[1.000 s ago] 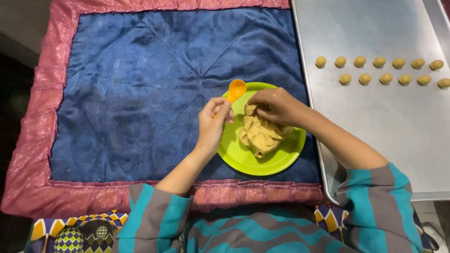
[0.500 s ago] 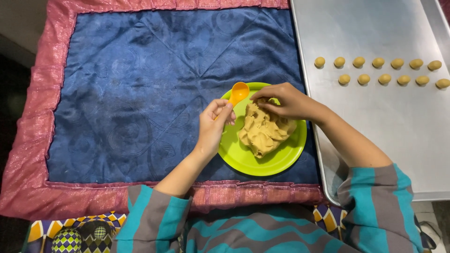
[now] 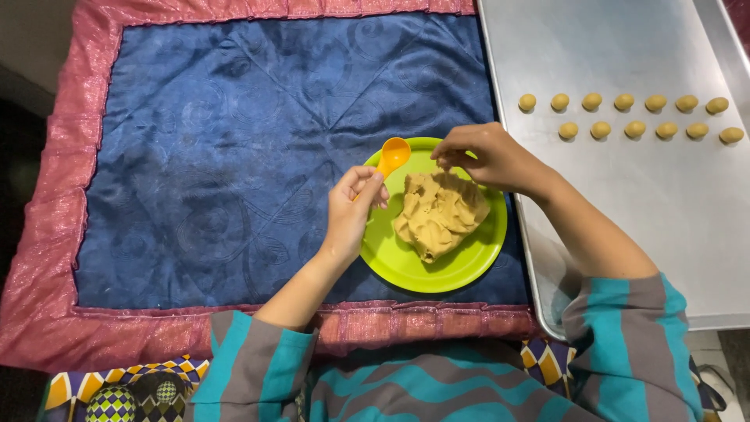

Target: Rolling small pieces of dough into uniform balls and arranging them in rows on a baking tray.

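A lump of tan dough (image 3: pixel 439 214) lies on your lime-green plate (image 3: pixel 406 270), slightly toward the plate's 1 o'clock side, its surface rough and folded. Your right hand (image 3: pixel 488 156) sits at the dough's 12 o'clock edge, fingers (image 3: pixel 451 153) bunched together and pinched down onto the top of the lump; whether a piece is held between them cannot be told. Your left hand (image 3: pixel 350 211) rests at the plate's 9 o'clock rim, fingers closed around the handle of a small orange spoon (image 3: pixel 390 156), whose bowl points toward 1 o'clock and lies over the plate's upper rim, just beside the right hand's fingertips.

The plate stands on a dark blue satin cloth (image 3: pixel 234 156) with a pink border (image 3: pixel 70 234), near the cloth's 4 o'clock corner. At 3 o'clock of the plate lies a metal baking tray (image 3: pixel 625 234), its edge just beside the plate. Two rows of small rolled dough balls (image 3: pixel 625 101) sit at the tray's 1 o'clock area, well apart from the plate. Your sleeves (image 3: pixel 625 336) are striped teal and grey.
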